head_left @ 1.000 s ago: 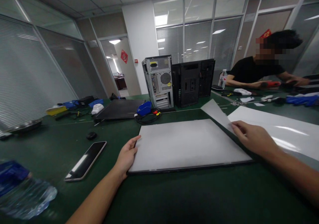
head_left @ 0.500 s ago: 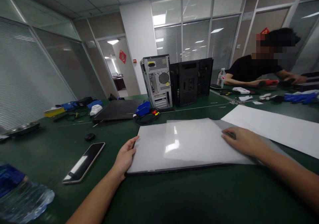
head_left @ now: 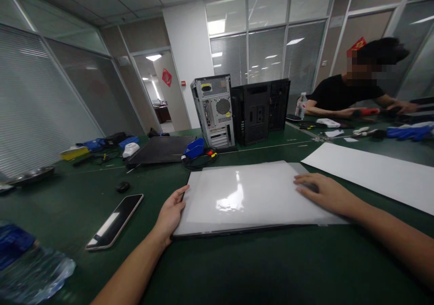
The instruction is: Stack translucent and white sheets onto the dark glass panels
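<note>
A white panel (head_left: 193,183) sits low in the frame's middle, and the clear sheet (head_left: 261,196) on it could crease if pushed too hard (it pokes past the right side). The left hand (head_left: 172,212) grips the panel's left edge; the right hand (head_left: 323,193) rests palm down, fingers loose, on the sheet.

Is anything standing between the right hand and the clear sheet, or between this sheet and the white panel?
Nothing visible: the right hand touches the clear sheet at its right side, and the sheet overlaps the white panel with no object seen between them.
</note>
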Tool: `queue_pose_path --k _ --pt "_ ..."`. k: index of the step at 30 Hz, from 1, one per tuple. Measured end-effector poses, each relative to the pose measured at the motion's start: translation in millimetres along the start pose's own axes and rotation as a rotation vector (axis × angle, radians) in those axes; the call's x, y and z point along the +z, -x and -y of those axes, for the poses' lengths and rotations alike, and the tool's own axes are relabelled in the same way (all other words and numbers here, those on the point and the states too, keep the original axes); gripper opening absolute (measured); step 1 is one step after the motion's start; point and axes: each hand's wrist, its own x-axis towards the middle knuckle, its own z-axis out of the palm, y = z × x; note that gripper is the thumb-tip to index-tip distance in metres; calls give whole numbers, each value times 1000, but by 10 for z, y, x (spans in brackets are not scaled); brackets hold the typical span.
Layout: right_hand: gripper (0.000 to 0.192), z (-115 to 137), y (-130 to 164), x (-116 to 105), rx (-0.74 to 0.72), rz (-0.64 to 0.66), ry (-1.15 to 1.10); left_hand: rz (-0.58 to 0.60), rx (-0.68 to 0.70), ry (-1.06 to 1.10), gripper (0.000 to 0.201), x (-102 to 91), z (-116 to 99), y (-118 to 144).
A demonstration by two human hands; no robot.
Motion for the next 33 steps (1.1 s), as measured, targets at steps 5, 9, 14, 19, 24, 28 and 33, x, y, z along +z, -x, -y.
queue_pose_path --k 5,9,14,19,24,28,33 --pt "54 111 30 4 -42 81 -84 9 3 45 55 -9 31 -25" --pt "56 122 41 11 -94 105 -81 -1 -10 45 55 -3 23 -21" --pt "58 127 43 19 -128 159 -56 8 -25 49 57 7 15 -13" --pt "55 100 41 35 -174 155 -86 36 -23 63 61 3 21 -15" --pt "54 26 9 12 -55 0 -32 31 -36 26 63 6 -4 -1" --pt "55 -248 -54 -26 13 -90 85 21 -31 4 62 8 -9 10" --pt "62 -755 -52 -114 185 -188 254 20 -26 10 61 14 -11 16"
